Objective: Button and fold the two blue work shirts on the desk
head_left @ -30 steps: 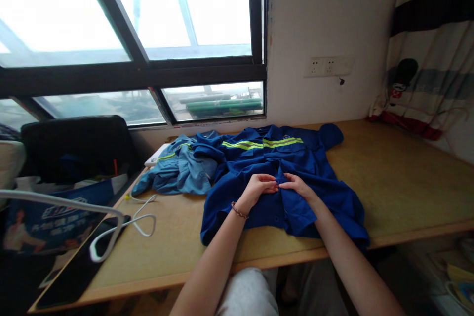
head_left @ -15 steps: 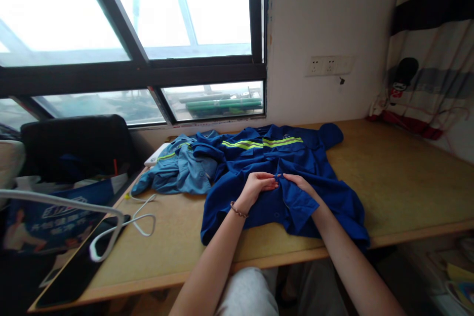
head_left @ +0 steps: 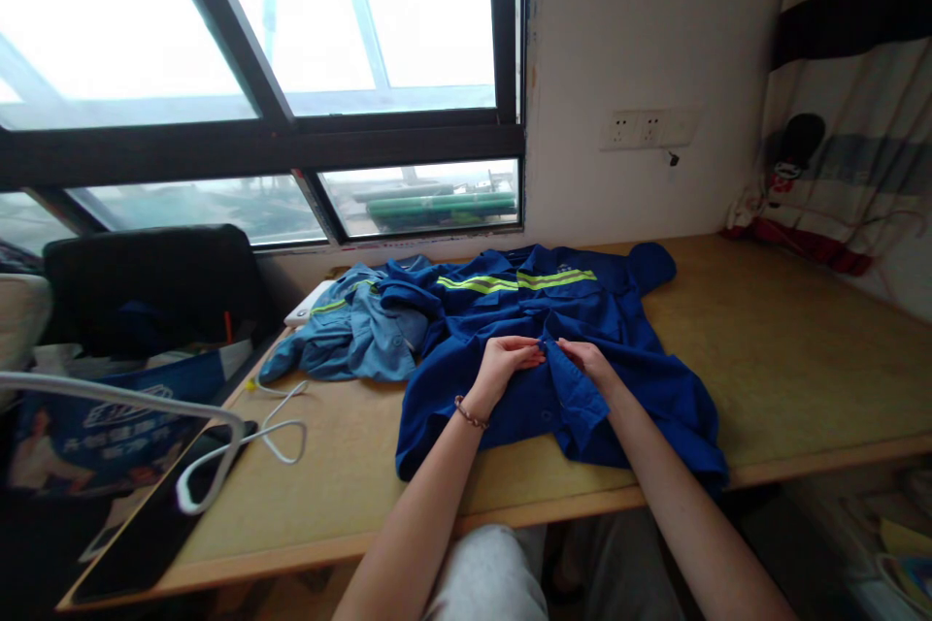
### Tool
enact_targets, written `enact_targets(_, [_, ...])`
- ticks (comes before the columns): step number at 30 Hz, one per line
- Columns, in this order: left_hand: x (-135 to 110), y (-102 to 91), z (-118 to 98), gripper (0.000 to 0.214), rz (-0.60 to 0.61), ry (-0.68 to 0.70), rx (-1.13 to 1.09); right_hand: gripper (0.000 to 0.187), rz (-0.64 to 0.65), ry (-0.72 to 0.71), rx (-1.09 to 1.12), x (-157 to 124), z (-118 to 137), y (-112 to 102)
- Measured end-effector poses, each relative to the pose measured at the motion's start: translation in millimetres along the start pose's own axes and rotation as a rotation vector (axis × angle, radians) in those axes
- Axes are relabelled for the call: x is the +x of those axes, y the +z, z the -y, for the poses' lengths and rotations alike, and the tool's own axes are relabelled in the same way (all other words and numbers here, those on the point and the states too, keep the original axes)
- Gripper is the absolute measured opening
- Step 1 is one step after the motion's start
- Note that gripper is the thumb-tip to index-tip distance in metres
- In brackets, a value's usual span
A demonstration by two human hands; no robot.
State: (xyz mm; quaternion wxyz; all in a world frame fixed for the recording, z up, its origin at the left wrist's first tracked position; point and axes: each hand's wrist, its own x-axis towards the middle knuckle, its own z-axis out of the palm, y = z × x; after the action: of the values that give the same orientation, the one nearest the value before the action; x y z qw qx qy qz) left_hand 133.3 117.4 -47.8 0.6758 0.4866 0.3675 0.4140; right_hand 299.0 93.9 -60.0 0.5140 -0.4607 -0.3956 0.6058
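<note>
A dark blue work jacket [head_left: 510,310] with yellow-green reflective stripes across the chest lies spread on the table, its collar end toward the wall. My left hand [head_left: 510,361] pinches one front edge of the jacket near the middle. Close beside it, my right hand [head_left: 588,359] grips the other front edge, which is folded back a little. A small gap parts the fingertips of the two hands. One round button shows lower down on the left front panel. Whatever small part sits between the fingertips is too small to make out.
A lighter blue garment [head_left: 356,335] lies against the jacket's left side, with a white box [head_left: 306,304] behind it. A white cable [head_left: 240,441] crosses a black phone-like slab [head_left: 164,524] at the table's left edge. A black chair [head_left: 156,281] stands at the left.
My right hand has turned slightly and drawn a little away from the left, lifting the right front edge. The left hand stays almost in place.
</note>
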Motion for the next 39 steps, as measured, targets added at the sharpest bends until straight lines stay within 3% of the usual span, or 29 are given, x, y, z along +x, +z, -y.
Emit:
enact_targets(5, [1, 1.0, 3, 0.034, 0.008, 0.004, 0.017, 0.024, 0.04, -0.015, 0.068, -1, -8, 2])
enact_targets(11, [2, 3.5, 5, 0.031, -0.03, 0.006, 0.098, 0.022, -0.168, -0.312, -0.349, -2, -12, 7])
enact_targets(15, [2, 4.0, 8, 0.033, -0.075, 0.093, 0.287, 0.018, -0.275, -0.518, -0.678, -9, -11, 15])
enact_targets(20, [3, 7.2, 15, 0.027, -0.149, 0.167, 0.309, 0.017, -0.344, -0.639, -0.925, -14, -15, 23])
enact_targets(25, [6, 6.9, 22, 0.02, -0.178, -0.021, 0.021, 0.006, -0.283, -0.66, -0.854, -11, -18, 25])
enact_targets(29, [10, 3.3, 23, 0.018, -0.181, -0.161, -0.164, 0.01, -0.217, -0.631, -0.716, -7, -21, 24])
enact_targets(34, [9, 1.6, 21, 0.029, -0.187, -0.175, -0.235, 0.03, -0.157, -0.548, -0.564, 2, -26, 17])
enact_targets(39, [7, 3.4, 20, 0.04, -0.207, -0.157, -0.234, 0.037, -0.123, -0.483, -0.476, 7, -30, 13])
